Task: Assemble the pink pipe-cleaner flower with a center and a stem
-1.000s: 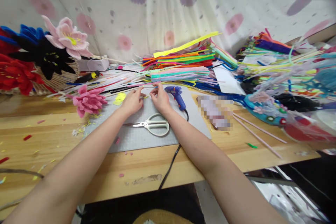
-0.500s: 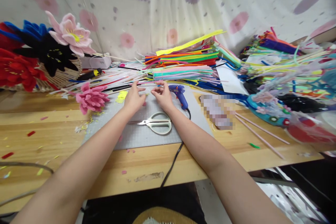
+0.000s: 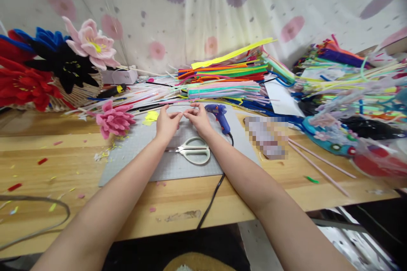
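My left hand [image 3: 166,123] and my right hand [image 3: 199,119] meet over the far part of a grey cutting mat [image 3: 133,159]. Their fingertips pinch together on a small thin piece between them, too small to name. White-handled scissors [image 3: 192,153] lie shut on the mat just below my wrists. A blue glue gun [image 3: 218,116] lies right of my right hand, its black cord [image 3: 211,194] running off the table edge. A pink pipe-cleaner flower [image 3: 114,120] lies left of my left hand.
Stacks of coloured pipe cleaners [image 3: 222,78] fill the back and right of the wooden table [image 3: 63,165]. A basket [image 3: 73,93] with red, black, blue and pink flowers stands at back left. Thin pink sticks [image 3: 318,163] lie to the right. Small scraps dot the tabletop.
My hands have drawn a little closer to each other and toward me, off the pipe-cleaner pile. The view has shifted slightly.
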Action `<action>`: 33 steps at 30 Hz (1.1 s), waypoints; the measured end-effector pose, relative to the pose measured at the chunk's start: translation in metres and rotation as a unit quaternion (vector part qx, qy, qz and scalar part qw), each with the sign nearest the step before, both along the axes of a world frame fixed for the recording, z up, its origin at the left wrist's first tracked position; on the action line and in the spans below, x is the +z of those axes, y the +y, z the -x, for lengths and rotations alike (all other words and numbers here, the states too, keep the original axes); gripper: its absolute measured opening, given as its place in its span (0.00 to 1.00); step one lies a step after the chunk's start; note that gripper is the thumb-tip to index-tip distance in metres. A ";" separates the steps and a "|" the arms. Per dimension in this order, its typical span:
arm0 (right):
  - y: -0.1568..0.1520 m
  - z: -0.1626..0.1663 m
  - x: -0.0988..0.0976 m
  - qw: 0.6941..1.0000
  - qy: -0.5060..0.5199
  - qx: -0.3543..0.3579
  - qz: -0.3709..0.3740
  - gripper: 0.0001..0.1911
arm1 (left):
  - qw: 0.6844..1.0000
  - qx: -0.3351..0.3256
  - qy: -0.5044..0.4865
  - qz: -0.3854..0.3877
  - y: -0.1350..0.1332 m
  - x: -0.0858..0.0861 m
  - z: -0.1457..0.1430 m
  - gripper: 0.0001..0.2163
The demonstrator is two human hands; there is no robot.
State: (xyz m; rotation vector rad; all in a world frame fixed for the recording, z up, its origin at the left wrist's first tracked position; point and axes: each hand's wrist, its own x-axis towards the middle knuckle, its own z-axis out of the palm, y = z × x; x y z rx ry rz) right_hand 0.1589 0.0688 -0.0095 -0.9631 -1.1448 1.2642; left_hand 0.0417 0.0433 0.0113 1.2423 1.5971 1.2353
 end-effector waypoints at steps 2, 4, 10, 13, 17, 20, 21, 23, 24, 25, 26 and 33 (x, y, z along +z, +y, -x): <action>0.000 0.001 0.000 1.000 -0.011 0.002 0.005 0.23 | 0.999 0.013 -0.038 -0.001 0.002 -0.002 -0.003 0.29; -0.001 0.001 0.001 1.000 -0.024 0.006 0.011 0.22 | 0.998 0.024 -0.058 -0.003 0.003 -0.002 -0.004 0.28; 0.001 0.000 -0.002 0.995 -0.096 0.005 -0.008 0.19 | 0.998 0.020 -0.056 -0.014 0.006 0.000 0.004 0.26; 0.003 -0.001 -0.004 0.992 -0.121 -0.016 -0.030 0.17 | 0.998 -0.004 -0.065 -0.006 0.007 0.004 0.013 0.27; 0.000 0.001 -0.001 0.994 -0.096 0.035 -0.025 0.20 | 0.993 -0.090 -0.062 0.042 0.007 0.015 0.021 0.29; -0.002 0.003 0.002 0.994 -0.062 0.089 -0.003 0.22 | 0.984 -0.164 -0.004 0.066 0.007 0.020 0.024 0.30; -0.003 0.003 0.003 0.994 -0.052 0.096 0.000 0.23 | 0.981 -0.182 0.018 0.068 0.008 0.021 0.024 0.31; -0.002 0.004 0.003 0.995 -0.040 0.093 -0.002 0.23 | 0.974 -0.207 0.051 0.072 0.008 0.022 0.024 0.34; -0.002 0.004 0.003 0.995 -0.036 0.089 -0.004 0.24 | 0.972 -0.214 0.061 0.074 0.008 0.023 0.024 0.35; -0.001 0.004 0.003 0.996 -0.032 0.084 -0.007 0.23 | 0.971 -0.217 0.065 0.076 0.007 0.024 0.024 0.35; 0.000 0.004 0.003 0.996 -0.031 0.080 -0.011 0.23 | 0.971 -0.216 0.064 0.079 0.006 0.026 0.024 0.35; 0.002 0.001 0.003 0.998 -0.027 0.035 -0.034 0.22 | 0.966 -0.130 -0.158 0.160 0.002 0.034 0.028 0.23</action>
